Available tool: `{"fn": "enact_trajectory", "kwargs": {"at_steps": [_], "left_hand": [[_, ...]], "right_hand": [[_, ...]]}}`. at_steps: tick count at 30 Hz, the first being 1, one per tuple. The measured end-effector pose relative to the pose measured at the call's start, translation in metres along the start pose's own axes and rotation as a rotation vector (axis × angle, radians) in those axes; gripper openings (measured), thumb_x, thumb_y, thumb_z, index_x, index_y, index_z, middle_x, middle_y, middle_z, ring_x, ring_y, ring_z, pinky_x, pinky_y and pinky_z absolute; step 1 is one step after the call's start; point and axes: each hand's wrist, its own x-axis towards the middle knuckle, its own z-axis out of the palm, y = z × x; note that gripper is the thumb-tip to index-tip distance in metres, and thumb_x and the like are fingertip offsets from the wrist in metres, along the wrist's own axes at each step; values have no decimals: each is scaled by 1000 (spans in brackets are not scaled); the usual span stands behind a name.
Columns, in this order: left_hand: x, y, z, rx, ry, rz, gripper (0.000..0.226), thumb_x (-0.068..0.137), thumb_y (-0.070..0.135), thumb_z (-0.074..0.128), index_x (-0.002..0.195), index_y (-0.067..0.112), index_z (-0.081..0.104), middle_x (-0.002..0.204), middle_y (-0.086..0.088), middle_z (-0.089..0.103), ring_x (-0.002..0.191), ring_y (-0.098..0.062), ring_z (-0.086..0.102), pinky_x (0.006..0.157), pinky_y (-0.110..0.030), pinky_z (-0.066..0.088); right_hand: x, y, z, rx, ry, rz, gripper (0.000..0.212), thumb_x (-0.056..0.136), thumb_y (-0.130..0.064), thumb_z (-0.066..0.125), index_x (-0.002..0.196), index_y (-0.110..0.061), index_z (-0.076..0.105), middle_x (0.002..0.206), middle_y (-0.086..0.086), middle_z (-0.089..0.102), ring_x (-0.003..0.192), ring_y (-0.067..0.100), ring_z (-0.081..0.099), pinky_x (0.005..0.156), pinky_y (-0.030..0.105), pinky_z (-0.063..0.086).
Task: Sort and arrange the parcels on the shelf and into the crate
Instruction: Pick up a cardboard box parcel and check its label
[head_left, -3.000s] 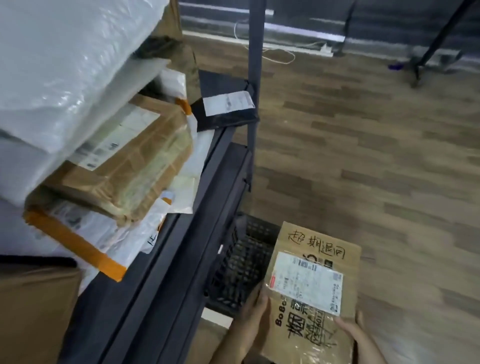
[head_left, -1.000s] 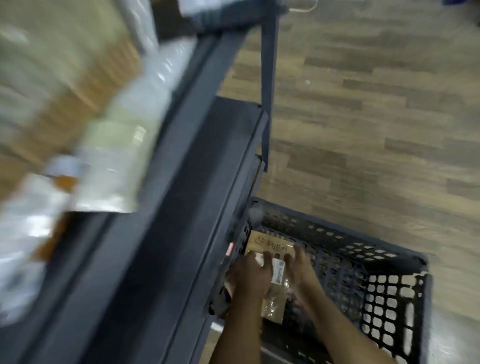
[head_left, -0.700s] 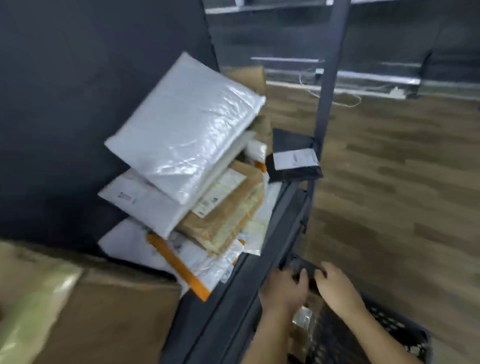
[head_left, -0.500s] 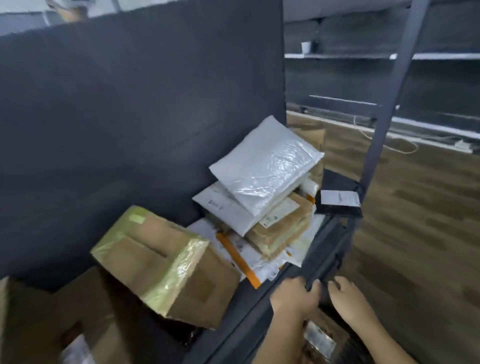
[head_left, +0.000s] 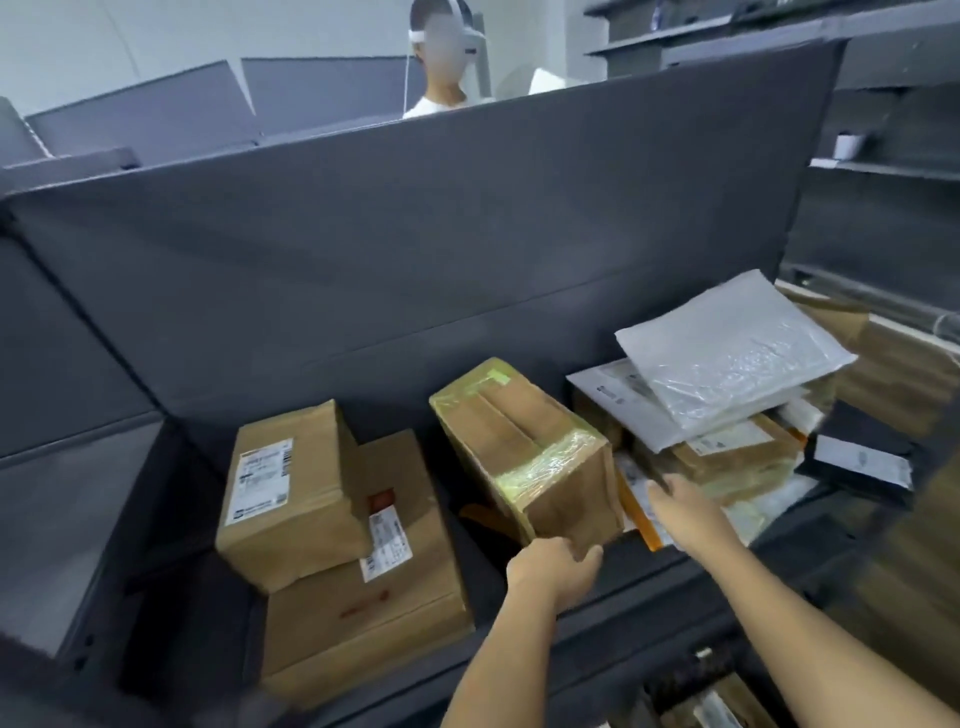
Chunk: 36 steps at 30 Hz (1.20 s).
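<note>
A shelf parcel is being picked. The left hand (head_left: 553, 569) has its grip clamped on the near lower corner of the tilted box (head_left: 524, 452) on the shelf (head_left: 665, 566). The right hand (head_left: 685, 512), grip apart, reaches just right of the box. Next, I judge, it must take that side.

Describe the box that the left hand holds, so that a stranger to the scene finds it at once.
On the dark shelf, between the stack of two brown boxes at left and the pile of flat mailers at right, stands one cardboard box. Only it leans tilted, with yellowish clear tape over its ends.
</note>
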Motion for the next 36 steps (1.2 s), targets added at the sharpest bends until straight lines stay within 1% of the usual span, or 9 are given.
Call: {"fn": "enact_trajectory", "kwargs": {"at_steps": [9, 12, 17, 20, 23, 27, 29, 33, 36], "left_hand": [[-1, -32, -29, 30, -86, 62, 66, 92, 60, 30, 126, 9, 57, 130, -12, 59, 117, -33, 55, 94, -43, 45], [6, -32, -33, 36, -118, 62, 64, 93, 57, 31, 133, 12, 52, 136, -11, 55, 122, -32, 52, 99, -43, 43], [15, -38, -33, -16, -135, 31, 49, 94, 48, 44, 135, 23, 52, 141, -3, 51, 130, -25, 47, 103, -35, 38], [20, -43, -35, -40, -254, 185, 57, 101, 43, 29, 153, 21, 21, 159, -1, 23, 147, -22, 18, 119, -40, 20], [19, -43, -39, -187, -286, 272, 53, 102, 33, 34, 152, 16, 24, 158, -5, 25, 146, -23, 20, 120, -39, 18], [20, -50, -37, -283, -329, 176, 34, 99, 29, 39, 122, 9, 55, 127, -11, 54, 118, -24, 48, 100, -32, 36], [23, -54, -36, -326, -389, 160, 20, 98, 24, 40, 99, 13, 56, 102, -10, 52, 102, -22, 44, 89, -30, 32], [29, -54, -39, -302, -385, 148, 41, 98, 24, 41, 133, 4, 50, 134, -12, 50, 124, -23, 44, 94, -28, 30], [30, -51, -46, -293, -424, 114, 46, 98, 24, 45, 140, 7, 45, 146, -13, 43, 132, -28, 41, 107, -34, 32]], "right_hand": [[-5, -109, 6, -71, 141, -390, 74, 88, -53, 50, 146, -14, 28, 151, 9, 33, 137, 27, 33, 106, 45, 36], [-16, -138, 30, -310, 90, -474, 92, 75, -73, 49, 147, -22, 23, 153, 5, 30, 140, 28, 29, 109, 51, 32], [-8, -157, 68, -683, -63, -388, 108, 65, -87, 42, 150, -31, 4, 160, 12, 6, 144, 43, 5, 110, 68, 8], [6, -152, 74, -828, -196, -255, 116, 61, -85, 50, 150, -35, -7, 159, 13, -9, 142, 49, -6, 107, 72, 9], [18, -152, 72, -934, -278, -153, 119, 54, -89, 51, 146, -45, -11, 159, 9, -18, 141, 48, -11, 107, 67, 15], [30, -150, 68, -837, -320, -106, 120, 48, -95, 47, 143, -52, -12, 155, 10, -29, 141, 48, -16, 108, 67, 8], [32, -144, 72, -801, -319, -88, 121, 48, -94, 47, 142, -51, -15, 152, 11, -35, 139, 49, -21, 104, 74, 2], [35, -141, 83, -828, -267, -150, 114, 56, -90, 44, 145, -46, -13, 154, 10, -32, 138, 53, -16, 101, 78, 2], [35, -140, 81, -821, -243, -195, 111, 58, -88, 43, 146, -44, -7, 157, 7, -24, 139, 52, -10, 103, 74, 9]]}}
